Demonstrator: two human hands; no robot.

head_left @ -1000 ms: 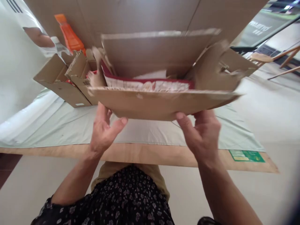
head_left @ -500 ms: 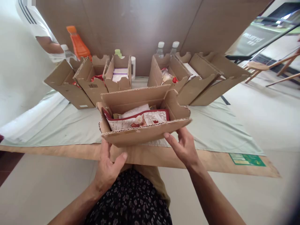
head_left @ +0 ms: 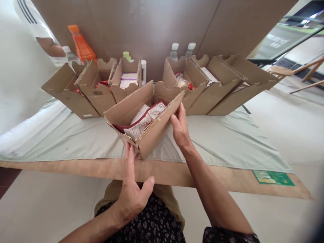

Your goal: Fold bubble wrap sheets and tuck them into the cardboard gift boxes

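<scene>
A cardboard box (head_left: 157, 130) without a lid stands turned at an angle near the front of the table. Inside it lie white packets with red edging (head_left: 146, 119), partly hidden by the walls. My left hand (head_left: 135, 189) has its fingers stretched out, their tips against the box's near left end, and its thumb stands apart from the box. At the far right corner, my right hand (head_left: 181, 130) grips the long outer wall, fingers along the edge and thumb on the side. Part of its grip is hidden.
Behind stands a row of similar boxes, three on the left (head_left: 97, 98) and three on the right (head_left: 222, 84). An orange bottle (head_left: 82, 45) and clear bottles (head_left: 174, 52) show behind them, before a cardboard panel (head_left: 152, 30). Another person's arm (head_left: 50, 47) is at far left.
The box has turned counterclockwise, its right end swinging away from me. My right hand has moved forward and left along with it; my left hand has shifted right.
</scene>
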